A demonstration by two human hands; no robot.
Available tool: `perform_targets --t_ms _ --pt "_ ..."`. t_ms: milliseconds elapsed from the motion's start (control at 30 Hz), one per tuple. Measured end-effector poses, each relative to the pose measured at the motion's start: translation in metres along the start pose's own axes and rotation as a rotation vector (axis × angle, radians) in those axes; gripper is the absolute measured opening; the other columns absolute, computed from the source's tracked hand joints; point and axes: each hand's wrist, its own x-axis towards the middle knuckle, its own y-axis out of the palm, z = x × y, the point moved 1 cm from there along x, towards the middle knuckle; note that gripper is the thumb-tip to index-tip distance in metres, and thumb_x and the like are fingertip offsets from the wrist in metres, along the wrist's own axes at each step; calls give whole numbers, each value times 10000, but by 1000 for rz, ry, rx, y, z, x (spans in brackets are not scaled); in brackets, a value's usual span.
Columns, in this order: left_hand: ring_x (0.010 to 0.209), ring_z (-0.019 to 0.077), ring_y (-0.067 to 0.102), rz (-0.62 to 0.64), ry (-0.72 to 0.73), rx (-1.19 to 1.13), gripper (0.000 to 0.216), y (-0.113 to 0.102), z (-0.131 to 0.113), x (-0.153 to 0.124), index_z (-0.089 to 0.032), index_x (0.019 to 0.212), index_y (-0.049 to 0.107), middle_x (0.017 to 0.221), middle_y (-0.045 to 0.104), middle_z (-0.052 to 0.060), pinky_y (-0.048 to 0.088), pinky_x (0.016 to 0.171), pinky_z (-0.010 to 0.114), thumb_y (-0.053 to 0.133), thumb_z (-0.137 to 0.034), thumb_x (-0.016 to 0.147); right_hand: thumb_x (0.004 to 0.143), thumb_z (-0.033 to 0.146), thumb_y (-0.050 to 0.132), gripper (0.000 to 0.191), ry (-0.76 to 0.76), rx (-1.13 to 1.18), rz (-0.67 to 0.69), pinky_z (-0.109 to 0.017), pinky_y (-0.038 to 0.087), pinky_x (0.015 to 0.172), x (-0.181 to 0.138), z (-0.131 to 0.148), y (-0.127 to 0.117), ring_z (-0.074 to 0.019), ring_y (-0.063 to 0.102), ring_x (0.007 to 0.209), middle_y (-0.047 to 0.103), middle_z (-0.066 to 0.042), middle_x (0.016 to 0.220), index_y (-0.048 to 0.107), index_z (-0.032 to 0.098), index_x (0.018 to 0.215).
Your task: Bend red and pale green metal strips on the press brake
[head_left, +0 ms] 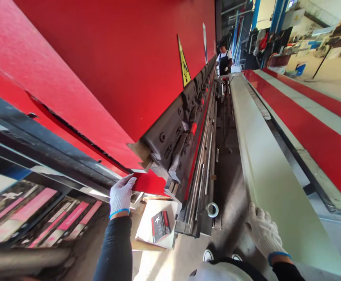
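Observation:
My left hand (121, 195), in a white glove, rests with fingers stretched out against the end of a long red press brake (123, 58), touching a red metal sheet (149, 182) at the machine's lower edge. My right hand (263, 230), also gloved, grips the near end of a long pale cream metal panel (264, 168) that runs away from me beside the machine. A co-worker (224, 60) in a dark apron stands at the far end of the same panel.
Black tooling clamps (184, 117) line the press underside. A small white stand (155, 226) holds a black and red box. A roll of tape (213, 209) hangs near the rails. Red and pale sheets (313, 128) lie stacked to the right. My shoes show on the floor below.

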Motion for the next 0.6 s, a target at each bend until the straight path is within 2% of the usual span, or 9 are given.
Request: perform_targets --t_ms 433,600 --pt "676 166 670 19 9 31 557 -5 1 0 -136 1171 800 767 753 27 536 609 246 781 -431 699 994 320 517 648 13 -9 11 -459 498 945 4 -1 6 -413 542 1303 571 -263 1436 430 62 1582" --pt "689 192 699 18 -2 11 553 -3 -3 -7 -128 1187 787 747 759 31 575 640 279 772 -400 706 995 305 517 673 3 1 26 -468 503 945 4 0 3 -412 554 1277 578 -264 1424 404 37 1602"
